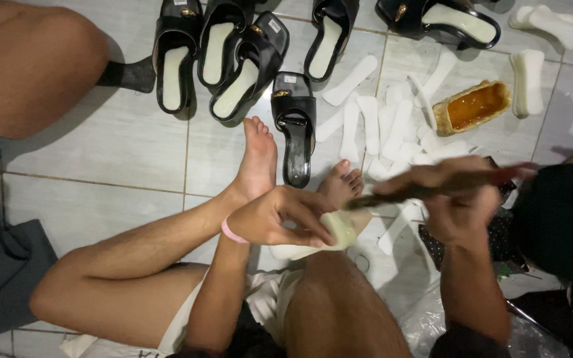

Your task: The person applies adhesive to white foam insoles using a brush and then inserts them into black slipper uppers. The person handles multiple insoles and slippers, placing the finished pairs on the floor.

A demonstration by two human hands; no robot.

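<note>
I sit on a tiled floor with my legs crossed. My left hand (pixel 280 217), with a pink band on the wrist, grips a pale cream insole (pixel 335 232) over my knee. My right hand (pixel 455 199) holds a dark brush (pixel 432 187) by its handle; the brush's tip touches the insole near my left fingers. An open yellow tin of amber glue (pixel 471 106) lies on the floor beyond my right hand.
Several black slip-on sandals (pixel 247 63) stand in a row at the top, one (pixel 294 126) lying near my foot. Loose white insoles (pixel 379 126) are scattered around the tin. Another person's knee (pixel 24 66) is at the upper left. Clear plastic bags (pixel 432 318) lie at the lower right.
</note>
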